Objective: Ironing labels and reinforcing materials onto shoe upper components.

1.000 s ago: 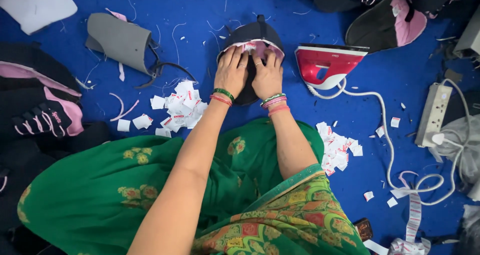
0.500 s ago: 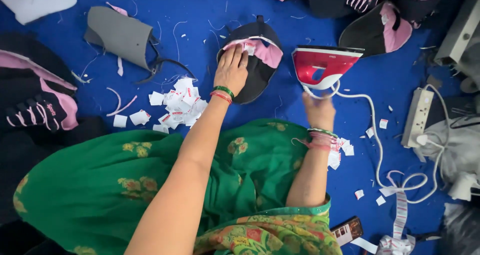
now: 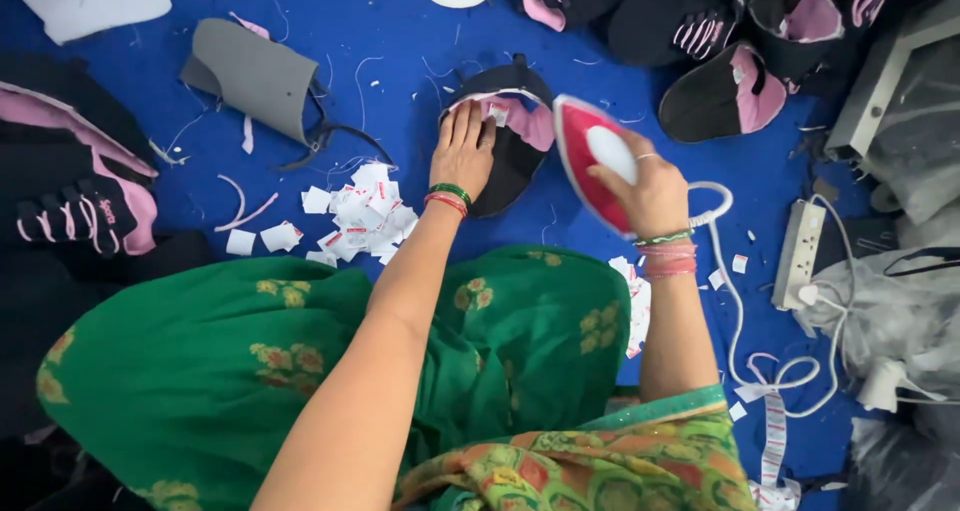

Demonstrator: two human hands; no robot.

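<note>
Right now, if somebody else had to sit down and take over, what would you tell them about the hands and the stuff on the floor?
Left hand: flat on the black and pink shoe upper, pinning it to the blue mat.
Right hand: gripping the red and white iron, lifted and tilted beside the upper, its cord trailing to the power strip.
Small white labels lie piled in front of the knees. More black and pink uppers sit at top right.
Done: a label sits inside the upper. Left: the iron has not touched it yet.
</note>
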